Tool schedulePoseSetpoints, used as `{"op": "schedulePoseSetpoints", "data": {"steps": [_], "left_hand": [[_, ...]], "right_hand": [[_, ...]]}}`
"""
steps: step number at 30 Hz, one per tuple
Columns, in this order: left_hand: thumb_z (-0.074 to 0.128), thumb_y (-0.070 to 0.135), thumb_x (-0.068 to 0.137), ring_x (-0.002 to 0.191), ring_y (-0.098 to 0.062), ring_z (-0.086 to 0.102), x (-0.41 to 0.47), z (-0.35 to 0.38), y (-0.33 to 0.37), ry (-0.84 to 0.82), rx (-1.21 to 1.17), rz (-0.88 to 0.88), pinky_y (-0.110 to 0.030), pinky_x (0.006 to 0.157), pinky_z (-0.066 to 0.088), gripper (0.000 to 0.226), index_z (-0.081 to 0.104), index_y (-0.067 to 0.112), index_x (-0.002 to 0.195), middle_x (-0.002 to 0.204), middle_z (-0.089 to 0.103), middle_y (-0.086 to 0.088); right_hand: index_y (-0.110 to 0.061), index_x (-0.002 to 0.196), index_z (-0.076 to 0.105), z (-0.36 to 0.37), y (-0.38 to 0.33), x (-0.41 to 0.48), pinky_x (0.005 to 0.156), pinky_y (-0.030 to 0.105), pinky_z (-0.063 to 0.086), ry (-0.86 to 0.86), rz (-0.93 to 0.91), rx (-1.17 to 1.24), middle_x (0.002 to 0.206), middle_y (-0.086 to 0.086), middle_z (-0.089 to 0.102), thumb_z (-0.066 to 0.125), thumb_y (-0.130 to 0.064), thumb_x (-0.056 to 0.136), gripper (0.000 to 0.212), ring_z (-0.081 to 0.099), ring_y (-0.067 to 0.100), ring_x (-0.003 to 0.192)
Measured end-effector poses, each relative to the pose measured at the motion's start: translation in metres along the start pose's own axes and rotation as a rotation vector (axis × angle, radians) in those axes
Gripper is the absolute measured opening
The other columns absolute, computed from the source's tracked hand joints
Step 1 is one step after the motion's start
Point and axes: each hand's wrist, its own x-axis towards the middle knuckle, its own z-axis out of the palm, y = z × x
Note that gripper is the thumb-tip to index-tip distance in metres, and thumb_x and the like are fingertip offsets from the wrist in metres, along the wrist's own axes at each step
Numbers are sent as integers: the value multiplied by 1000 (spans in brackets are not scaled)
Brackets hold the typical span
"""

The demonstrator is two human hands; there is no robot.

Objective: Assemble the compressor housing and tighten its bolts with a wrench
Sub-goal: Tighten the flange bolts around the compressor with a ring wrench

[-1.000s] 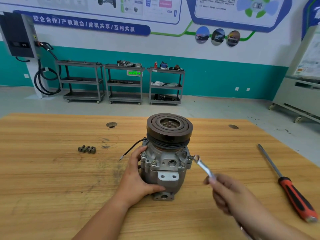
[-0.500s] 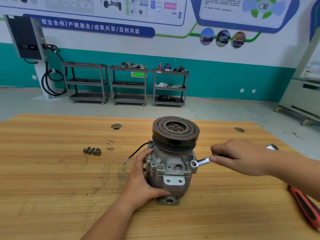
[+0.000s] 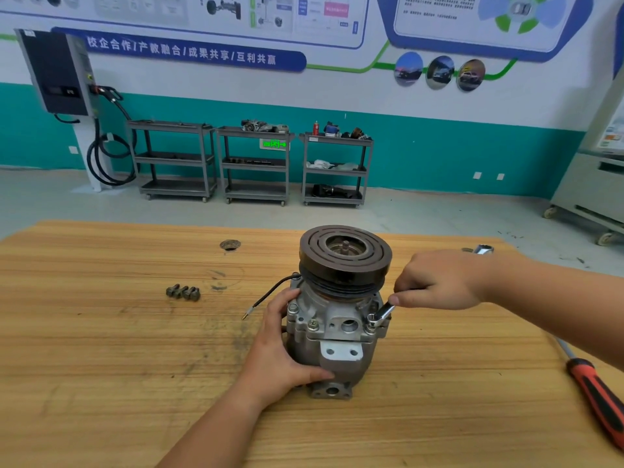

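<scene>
Grey metal compressor [image 3: 337, 336] stands upright near the middle of the wooden surface [image 3: 101, 366], long axis vertical, with the dark grooved pulley [image 3: 344, 255] on top and the ported face toward the camera. A black wire [image 3: 270, 295] leaves its left side. Three loose bolts [image 3: 184, 292] lie to the left, well apart from it; a red-handled screwdriver [image 3: 597, 396] lies at the right edge. Behind are a grey floor, three grey carts [image 3: 256, 163] against a teal-and-white wall, and a wall charger [image 3: 57, 72]. The left hand [image 3: 280, 359] grasps the compressor's left side, thumb across the front. The right hand [image 3: 439, 282] is clenched round the wrench [image 3: 381, 314], whose ring end sits on the right front flange bolt [image 3: 370, 327].
</scene>
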Motion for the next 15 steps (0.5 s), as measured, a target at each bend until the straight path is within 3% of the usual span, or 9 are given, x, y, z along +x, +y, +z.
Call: {"op": "schedulePoseSetpoints", "data": {"steps": [7, 11, 13, 15], "left_hand": [[97, 17, 43, 119, 17, 40, 0, 0, -1, 0, 2, -11, 1, 87, 35, 115, 28, 52, 128, 140, 36, 18], [97, 18, 43, 117, 18, 41, 0, 0, 1, 10, 7, -4, 1, 86, 35, 116, 27, 60, 125, 138, 36, 20], [97, 19, 42, 119, 10, 46, 0, 0, 2, 19, -10, -7, -7, 92, 40, 116, 27, 70, 119, 138, 38, 19], [98, 19, 41, 122, 0, 49, -1, 1, 3, 26, -20, -13, -20, 98, 45, 116, 28, 71, 118, 138, 41, 16]], "right_hand": [[-26, 58, 37, -1, -5, -2, 57, 31, 36, 16, -68, -143, 55, -6, 39, 24, -59, 91, 48, 35, 8, 49], [-29, 62, 38, -5, -12, -8, 52, 23, 31, -37, -34, -148, 59, -8, 43, 12, -69, 80, 51, 38, 5, 52], [-29, 62, 38, 1, -16, -16, 51, 17, 29, -82, 47, -18, 56, -11, 44, 12, -71, 74, 51, 40, 1, 50], [-26, 60, 40, 13, -22, -26, 47, 12, 31, -142, 189, 290, 45, -14, 42, 19, -72, 76, 53, 40, 0, 40]]}}
